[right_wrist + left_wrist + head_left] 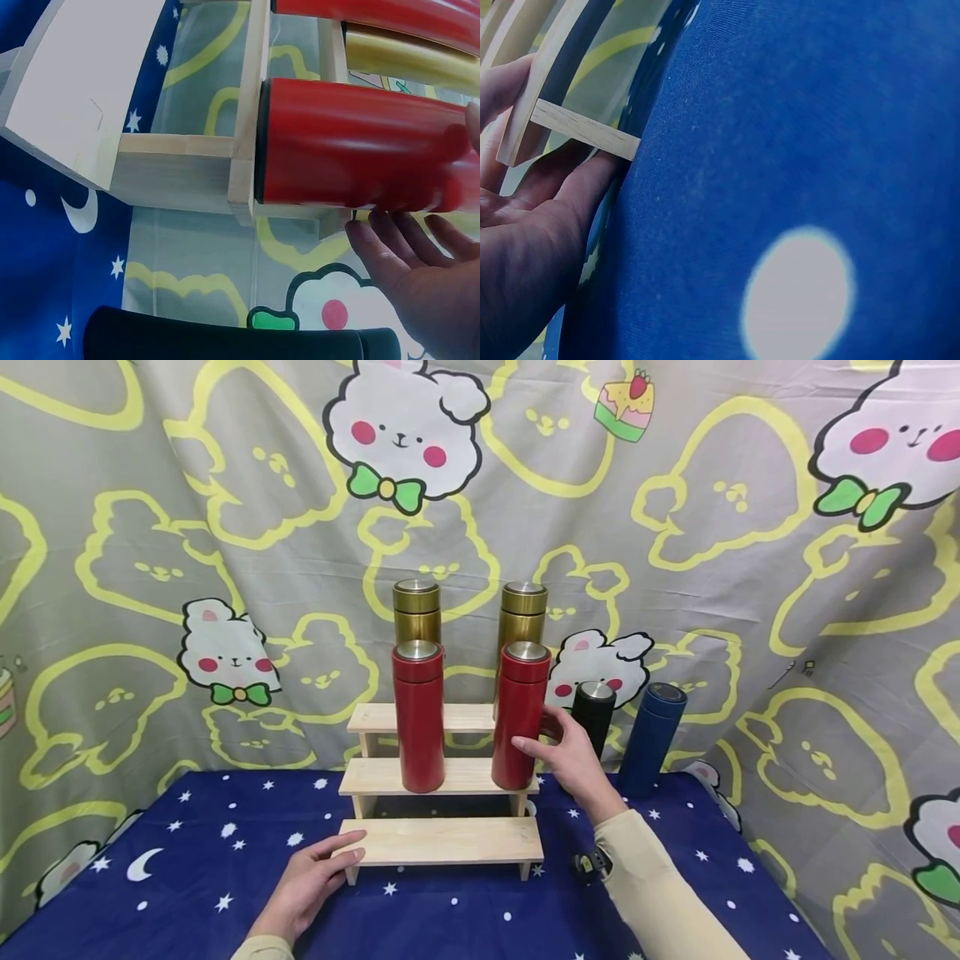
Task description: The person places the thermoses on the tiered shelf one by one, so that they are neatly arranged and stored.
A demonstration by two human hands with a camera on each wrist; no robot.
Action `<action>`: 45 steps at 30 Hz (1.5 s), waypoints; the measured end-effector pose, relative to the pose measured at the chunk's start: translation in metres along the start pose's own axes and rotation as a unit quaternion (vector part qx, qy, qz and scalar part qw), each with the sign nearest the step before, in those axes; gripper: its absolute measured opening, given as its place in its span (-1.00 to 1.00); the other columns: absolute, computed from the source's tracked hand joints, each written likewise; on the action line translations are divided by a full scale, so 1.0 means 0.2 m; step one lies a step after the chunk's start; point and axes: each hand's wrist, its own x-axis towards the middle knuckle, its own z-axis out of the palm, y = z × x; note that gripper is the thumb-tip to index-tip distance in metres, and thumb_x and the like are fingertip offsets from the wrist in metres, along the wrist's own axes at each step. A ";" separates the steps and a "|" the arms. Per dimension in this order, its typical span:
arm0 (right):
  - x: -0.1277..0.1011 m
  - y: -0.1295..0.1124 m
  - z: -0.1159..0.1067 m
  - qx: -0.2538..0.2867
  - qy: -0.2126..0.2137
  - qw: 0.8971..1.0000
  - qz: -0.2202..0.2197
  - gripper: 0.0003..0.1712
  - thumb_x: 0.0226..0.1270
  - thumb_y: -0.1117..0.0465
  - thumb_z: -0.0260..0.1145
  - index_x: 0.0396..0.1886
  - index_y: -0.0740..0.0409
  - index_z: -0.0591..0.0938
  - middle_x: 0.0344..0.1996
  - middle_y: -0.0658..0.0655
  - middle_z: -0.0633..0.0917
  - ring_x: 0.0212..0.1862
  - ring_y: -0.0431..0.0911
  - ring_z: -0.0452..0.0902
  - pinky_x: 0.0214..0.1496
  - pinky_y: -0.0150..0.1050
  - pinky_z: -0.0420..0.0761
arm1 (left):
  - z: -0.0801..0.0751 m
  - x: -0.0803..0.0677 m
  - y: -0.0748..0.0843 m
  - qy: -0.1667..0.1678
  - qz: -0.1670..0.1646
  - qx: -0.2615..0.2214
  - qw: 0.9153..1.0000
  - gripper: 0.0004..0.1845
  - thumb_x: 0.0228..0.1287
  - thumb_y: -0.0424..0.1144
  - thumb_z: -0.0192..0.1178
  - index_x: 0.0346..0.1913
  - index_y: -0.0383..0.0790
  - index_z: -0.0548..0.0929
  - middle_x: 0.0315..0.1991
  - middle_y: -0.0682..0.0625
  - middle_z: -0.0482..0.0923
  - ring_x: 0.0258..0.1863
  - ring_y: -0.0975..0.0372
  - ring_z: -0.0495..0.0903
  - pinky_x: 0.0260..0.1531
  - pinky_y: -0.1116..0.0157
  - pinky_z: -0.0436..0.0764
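Note:
A three-tier wooden stand [442, 841] stands on a blue star-patterned cloth. My left hand [311, 878] holds the left end of its lowest step, digits on either side of the board [525, 124] in the left wrist view. Two red thermos flasks stand upright on the middle step. At the right one [519, 714] is my right hand [573, 756], thumb across its front and fingers at its right and rear side. The right wrist view shows the fingertips right at the red wall [360, 142]. The left red flask [420, 718] stands apart from both hands.
On the top step, a gold flask [417, 610] and another gold flask [522, 610] stand behind the red ones. A black flask [595, 714] and a blue flask [654, 739] are on the cloth right of the stand, close by my right arm. A patterned curtain [285, 527] hangs behind.

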 end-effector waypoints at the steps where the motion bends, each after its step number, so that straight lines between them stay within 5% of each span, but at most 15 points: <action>1: 0.00 0.00 -0.01 -0.001 0.000 1.000 -0.002 -0.16 0.18 0.07 0.51 0.39 0.14 0.35 0.22 0.19 0.51 0.24 0.10 0.40 0.22 0.11 0.45 | 0.00 0.00 0.00 0.001 0.000 0.000 1.000 -0.55 0.19 -0.27 0.40 0.13 -0.37 0.65 0.33 -0.32 0.30 0.03 0.13 0.52 0.04 0.17 0.51; 10: -0.05 0.00 -0.07 -0.011 0.000 1.000 -0.024 -0.21 0.24 0.07 0.47 0.38 0.19 0.36 0.26 0.23 0.49 0.28 0.11 0.38 0.27 0.10 0.40 | 0.00 0.00 0.00 0.001 -0.006 0.008 1.000 -0.52 0.17 -0.24 0.41 0.14 -0.36 0.64 0.33 -0.32 0.30 0.04 0.12 0.53 0.05 0.16 0.50; 35: -0.19 0.14 -0.25 -0.076 0.037 0.996 0.002 -0.24 0.29 -0.01 0.42 0.35 0.26 0.37 0.24 0.28 0.50 0.27 0.12 0.37 0.28 0.14 0.35 | 0.00 0.00 0.00 0.000 -0.005 0.005 1.000 -0.52 0.17 -0.24 0.42 0.14 -0.37 0.64 0.33 -0.33 0.31 0.06 0.11 0.52 0.12 0.08 0.48; 42: -0.21 0.20 -0.29 -0.076 0.078 0.994 -0.013 -0.30 0.32 0.04 0.40 0.32 0.28 0.40 0.25 0.26 0.47 0.25 0.07 0.40 0.18 -0.29 0.46 | 0.00 0.00 0.00 0.002 -0.004 0.002 1.000 -0.53 0.17 -0.26 0.41 0.14 -0.37 0.64 0.33 -0.32 0.32 0.04 0.13 0.52 0.07 0.15 0.49; 45: -0.22 0.21 -0.30 -0.067 0.091 0.994 -0.014 -0.32 0.33 0.10 0.41 0.32 0.31 0.40 0.25 0.30 0.46 0.26 0.09 0.39 0.21 -0.26 0.46 | 0.00 0.00 0.00 0.002 -0.004 0.001 1.000 -0.53 0.17 -0.26 0.41 0.14 -0.37 0.64 0.32 -0.31 0.33 0.05 0.14 0.51 0.04 0.18 0.50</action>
